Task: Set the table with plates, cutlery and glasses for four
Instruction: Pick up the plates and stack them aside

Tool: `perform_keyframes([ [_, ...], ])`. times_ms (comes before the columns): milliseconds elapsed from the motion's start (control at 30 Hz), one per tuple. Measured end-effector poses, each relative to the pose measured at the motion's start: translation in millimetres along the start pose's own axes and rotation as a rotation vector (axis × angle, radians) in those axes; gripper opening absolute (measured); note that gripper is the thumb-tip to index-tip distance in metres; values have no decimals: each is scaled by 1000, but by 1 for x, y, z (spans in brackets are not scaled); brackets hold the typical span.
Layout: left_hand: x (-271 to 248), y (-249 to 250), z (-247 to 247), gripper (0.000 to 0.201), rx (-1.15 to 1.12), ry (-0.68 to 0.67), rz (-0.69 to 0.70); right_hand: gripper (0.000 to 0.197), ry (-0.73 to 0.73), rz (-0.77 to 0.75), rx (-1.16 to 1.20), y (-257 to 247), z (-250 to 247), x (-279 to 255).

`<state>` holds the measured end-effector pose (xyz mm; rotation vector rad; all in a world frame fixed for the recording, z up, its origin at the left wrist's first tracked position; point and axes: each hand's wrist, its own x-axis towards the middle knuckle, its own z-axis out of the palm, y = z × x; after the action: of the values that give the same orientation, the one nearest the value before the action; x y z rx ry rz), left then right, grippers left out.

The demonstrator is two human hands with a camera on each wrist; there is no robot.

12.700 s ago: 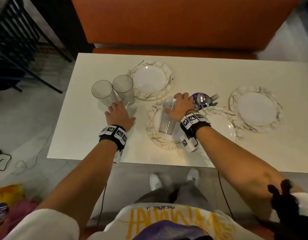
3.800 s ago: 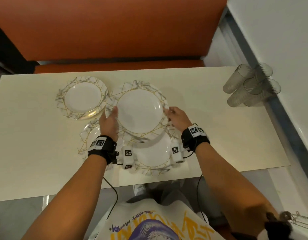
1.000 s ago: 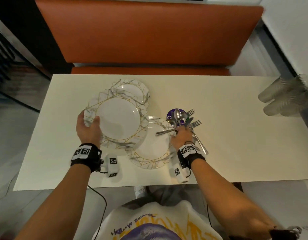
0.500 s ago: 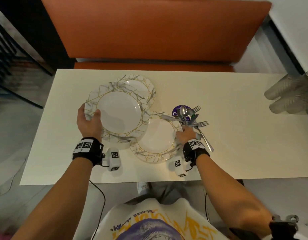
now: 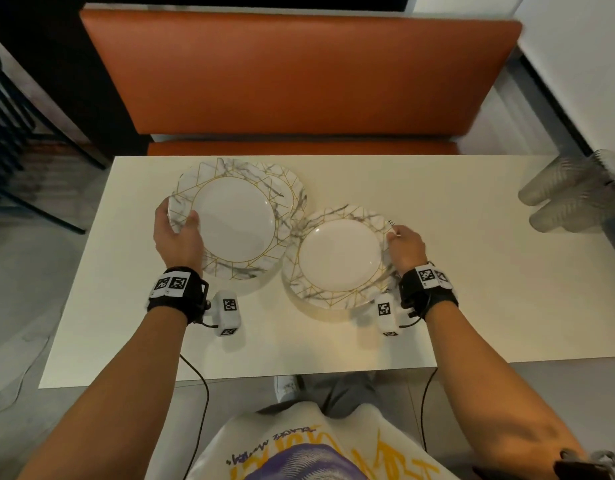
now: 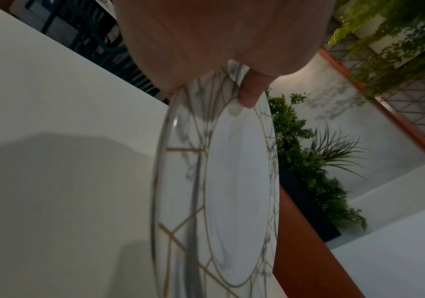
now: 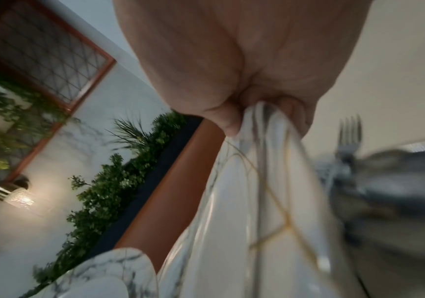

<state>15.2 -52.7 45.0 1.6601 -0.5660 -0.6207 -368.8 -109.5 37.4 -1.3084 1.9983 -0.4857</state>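
Note:
My left hand (image 5: pixel 181 226) grips the left rim of a marble-and-gold plate (image 5: pixel 235 223), thumb on top (image 6: pixel 249 94), fingers underneath. The plate (image 6: pixel 231 191) is held above the cream table (image 5: pixel 489 299) and partly covers a second plate (image 5: pixel 288 188) lying behind it. My right hand (image 5: pixel 394 237) pinches the right rim of a third plate (image 5: pixel 337 261), thumb on its upper face (image 7: pixel 229 123). Fork tines (image 5: pixel 390 223) stick out from under that rim. The fork (image 7: pixel 349 131) and blurred cutlery lie just past the plate (image 7: pixel 270 221); the rest is hidden beneath it.
Several clear ribbed glasses (image 5: pixel 569 195) stand clustered at the table's far right edge by the wall. An orange bench (image 5: pixel 299 81) runs along the far side. A dark metal chair frame (image 5: pixel 8 133) stands to the left of the table.
My right hand has taken the right plate's rim and the plate now sits over the cutlery and purple coaster, which were in plain view. My left hand still holds its plate.

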Motion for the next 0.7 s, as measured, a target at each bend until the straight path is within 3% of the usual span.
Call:
perform_keyframes([
  [133, -5, 1, 9, 55, -8, -24, -28, 29, 137, -102, 98, -10, -25, 10],
  [267, -13, -4, 18, 55, -20, -49, -70, 28, 171, -127, 169, -16, -30, 17],
  [700, -36, -21, 43, 39, -244, -123, -361, 30, -30, -63, 160, -36, 54, 0],
])
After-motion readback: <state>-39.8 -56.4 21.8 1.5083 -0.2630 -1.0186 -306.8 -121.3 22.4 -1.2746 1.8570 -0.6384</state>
